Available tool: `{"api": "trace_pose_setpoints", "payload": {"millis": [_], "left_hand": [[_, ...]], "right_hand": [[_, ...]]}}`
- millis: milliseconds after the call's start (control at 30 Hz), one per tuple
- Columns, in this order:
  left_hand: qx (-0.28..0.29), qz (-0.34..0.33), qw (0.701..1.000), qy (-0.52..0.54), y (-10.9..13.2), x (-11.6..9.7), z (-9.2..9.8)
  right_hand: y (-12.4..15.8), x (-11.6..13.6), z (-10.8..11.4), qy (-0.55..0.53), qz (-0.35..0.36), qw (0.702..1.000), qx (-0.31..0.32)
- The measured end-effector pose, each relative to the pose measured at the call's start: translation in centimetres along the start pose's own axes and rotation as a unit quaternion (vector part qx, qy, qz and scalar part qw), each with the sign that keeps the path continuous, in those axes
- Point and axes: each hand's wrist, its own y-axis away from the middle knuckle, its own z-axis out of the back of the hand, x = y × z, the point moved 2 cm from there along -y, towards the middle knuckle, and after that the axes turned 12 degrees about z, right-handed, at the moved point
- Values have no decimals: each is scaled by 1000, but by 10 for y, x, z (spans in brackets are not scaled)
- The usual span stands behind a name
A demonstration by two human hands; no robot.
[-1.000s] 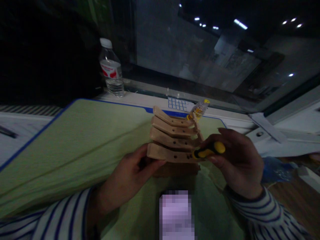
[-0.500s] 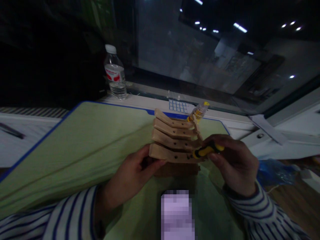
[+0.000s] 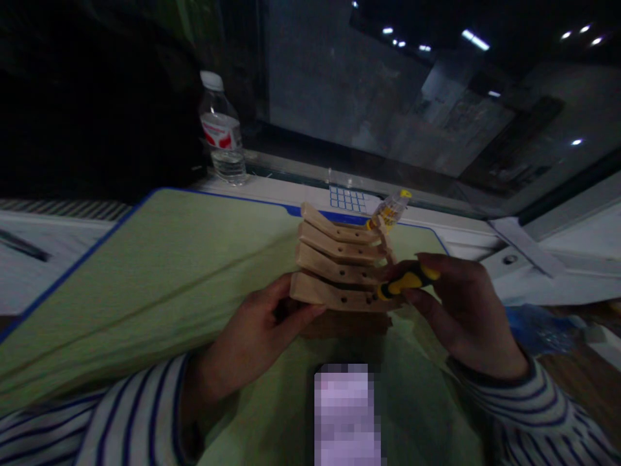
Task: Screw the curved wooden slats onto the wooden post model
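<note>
At the bottom centre of the frame lies a phone [image 3: 345, 414], its screen blurred into blocks, so no writing can be read. Above it, in the middle, a slatted wooden piece [image 3: 320, 294] shows four angled slats drilled with dark holes, over the green tabletop. The left hand [image 3: 262, 330] pinches the left part of the nearest slat between thumb and fingers; the right hand [image 3: 473, 310] has its fingers wrapped around a yellow-and-black screwdriver [image 3: 407, 281], slanted toward the holes at that slat's right end. The plain green tabletop [image 3: 169, 259] has a blue edge. At lower right, a blue plastic bag [image 3: 538, 327] sits over a brown floor [image 3: 563, 382]. Behind the slats, a small clear bottle [image 3: 392, 207] with a yellow cap leans beside a blue-lined grid sheet [image 3: 347, 199]. At upper left, a white-capped water bottle [image 3: 223, 139] stands on the white windowsill [image 3: 286, 189]; its white label carries red shapes and print too blurred to read. Across the top, the dark window [image 3: 315, 77] shows bright lights [image 3: 475, 40].
</note>
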Motion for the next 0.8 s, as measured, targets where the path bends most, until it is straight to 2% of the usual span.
{"api": "trace_pose_setpoints", "payload": {"millis": [367,500,633,800], "left_hand": [[-2,-11,999,35,2,-1,0],[6,6,999,34,1,0,0],[11,26,999,31,1,4,-1],[14,15,999,37,2,7,0]], "right_hand": [[8,-5,-4,28,-3,997,-78],[11,-9,-5,34,-5,995,-98],[10,-10,-8,32,3,995,-97],[6,-8,-9,51,38,994,-88]]}}
